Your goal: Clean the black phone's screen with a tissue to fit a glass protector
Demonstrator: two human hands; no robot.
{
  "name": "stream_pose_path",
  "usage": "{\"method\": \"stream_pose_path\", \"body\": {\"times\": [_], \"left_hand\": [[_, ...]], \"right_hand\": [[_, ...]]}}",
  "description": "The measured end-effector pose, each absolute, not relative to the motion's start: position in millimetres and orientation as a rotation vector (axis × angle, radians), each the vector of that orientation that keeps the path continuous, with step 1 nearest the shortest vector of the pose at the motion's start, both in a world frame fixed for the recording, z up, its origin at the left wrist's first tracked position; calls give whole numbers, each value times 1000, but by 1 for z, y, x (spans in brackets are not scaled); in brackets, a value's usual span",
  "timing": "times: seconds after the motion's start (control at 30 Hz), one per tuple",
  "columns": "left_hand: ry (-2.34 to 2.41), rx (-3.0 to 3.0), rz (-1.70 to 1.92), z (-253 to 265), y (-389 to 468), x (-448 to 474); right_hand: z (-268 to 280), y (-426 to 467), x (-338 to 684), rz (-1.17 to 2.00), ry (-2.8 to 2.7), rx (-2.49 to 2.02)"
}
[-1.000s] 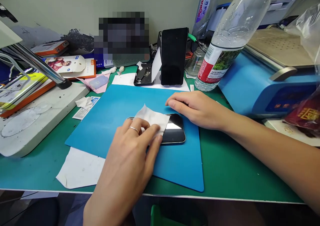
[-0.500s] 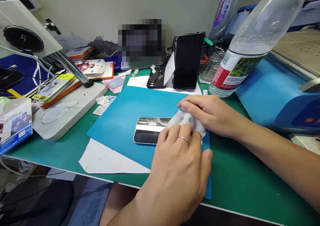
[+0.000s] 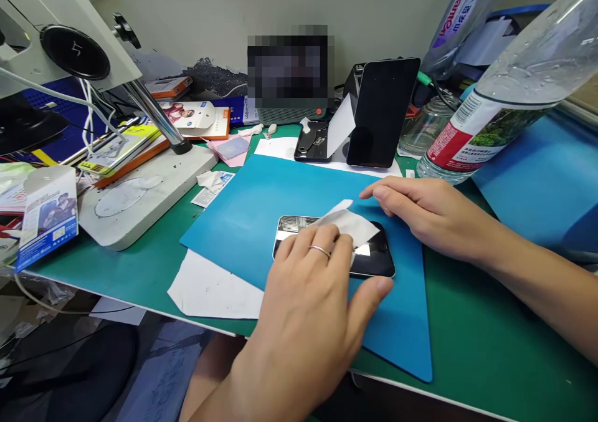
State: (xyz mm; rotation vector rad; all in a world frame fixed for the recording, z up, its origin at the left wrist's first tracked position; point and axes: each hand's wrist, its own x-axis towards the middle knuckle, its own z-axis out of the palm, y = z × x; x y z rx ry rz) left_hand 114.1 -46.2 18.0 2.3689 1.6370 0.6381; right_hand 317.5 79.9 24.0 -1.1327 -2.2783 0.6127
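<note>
A smartphone with a glossy, reflective black screen lies flat on a blue mat. My left hand, a ring on one finger, presses a white wipe against the screen. Its fingers are bent over the wipe and its thumb sticks out to the side. The fingertips and part of the phone are hidden. My right hand hovers by the mat's right edge, beyond the phone. Its fingers are curled, the thumb lies along the index finger, and nothing shows between them; it is apart from the wipe.
Behind the mat stand an upright dark-screened phone and another phone lying flat. A large water bottle leans at the right, near a glass jar. A microscope stand and boxes occupy the left.
My left hand has slid the wipe leftward over the screen, uncovering the phone's right end. My right hand has come off the wipe. The camera view has shifted slightly.
</note>
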Motion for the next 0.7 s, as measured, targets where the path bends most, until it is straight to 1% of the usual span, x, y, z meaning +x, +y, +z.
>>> {"method": "stream_pose_path", "body": {"times": [0.4,0.7], "left_hand": [[1779,2432,611,15,-51,62],[1855,2451,548,11,-47,64]], "right_hand": [[23,79,314,666,-2267,-1192],[22,79,313,652,-2269,-1209]]}}
